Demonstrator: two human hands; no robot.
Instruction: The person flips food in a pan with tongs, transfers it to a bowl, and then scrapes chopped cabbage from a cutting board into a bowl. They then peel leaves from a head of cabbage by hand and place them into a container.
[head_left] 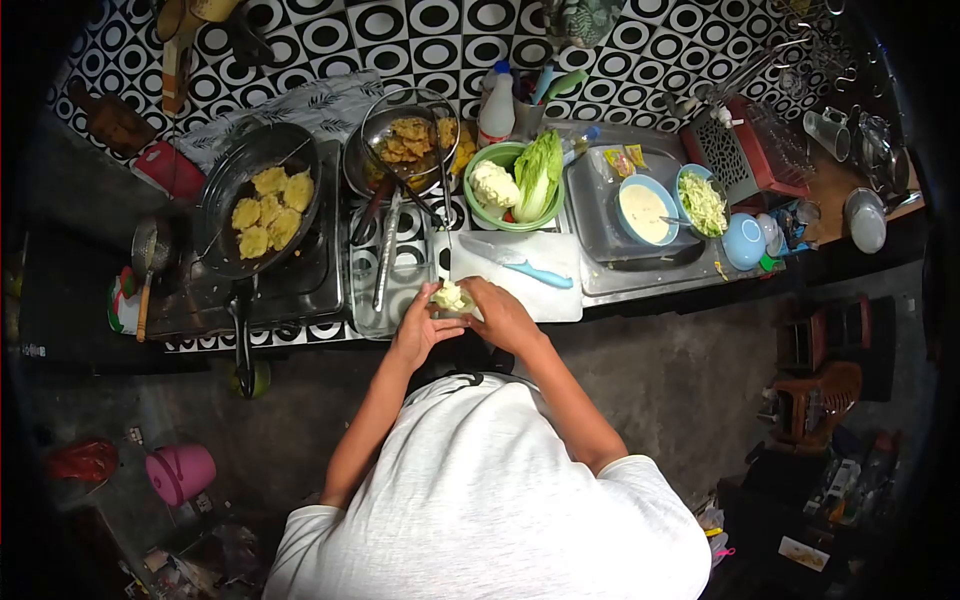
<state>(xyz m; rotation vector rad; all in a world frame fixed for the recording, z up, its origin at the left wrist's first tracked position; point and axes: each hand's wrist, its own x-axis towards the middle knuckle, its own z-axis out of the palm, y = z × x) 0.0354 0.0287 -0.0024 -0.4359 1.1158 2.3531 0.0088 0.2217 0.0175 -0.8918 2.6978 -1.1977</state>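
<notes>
A small pale cauliflower floret [449,297] is held between my two hands in front of the counter edge. My left hand [422,328] grips its left side, the thumb upright against it and the other fingers beneath. Curled over its right side are the fingers of my right hand [500,312]. Just beyond them, a knife with a light blue handle [540,275] lies on the white cutting board [555,302]. To the left is a clear glass dish [372,322] with metal tongs [388,255] across it. A green basin [480,217] behind the board holds a larger cauliflower [494,188] and a leafy cabbage [540,175].
At left, a black frying pan [215,225] contains several yellow fritters [270,212]; its handle projects past the counter edge. A metal bowl [365,150] holds browned fried pieces. On the right stand a blue bowl of pale batter [645,212] and a bowl of shredded cabbage [702,203].
</notes>
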